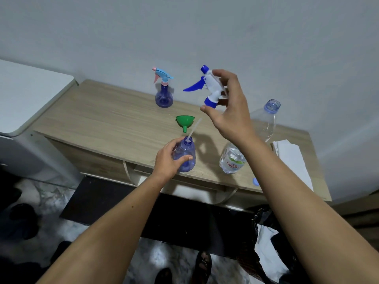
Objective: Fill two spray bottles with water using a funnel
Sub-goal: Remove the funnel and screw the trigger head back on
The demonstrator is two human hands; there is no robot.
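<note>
Spray bottle (184,154) near counter (98,115) front edge, left hand (168,158) grip curled round it, right hand (227,111) grip pinching trigger head (209,89) aloft, tube (193,129) tip in neck, green funnel (185,121) just behind, second sprayer (164,93) at back, water bottle (232,157) right, open counter left.

a plain pale grey-blue wall (205,27) fills the upper half of the frame, evenly lit. against it, across the centre, stands a light wood-grain cabinet (98,111) with an open recess under its top at the front edge. at the left edge sits a white rounded-corner surface (26,93) above a grey unit. the lower part of the frame shows a mottled grey-white floor (51,195) with a dark mat (98,199) before the cabinet; several dark shoes lie at the lower left.
</note>
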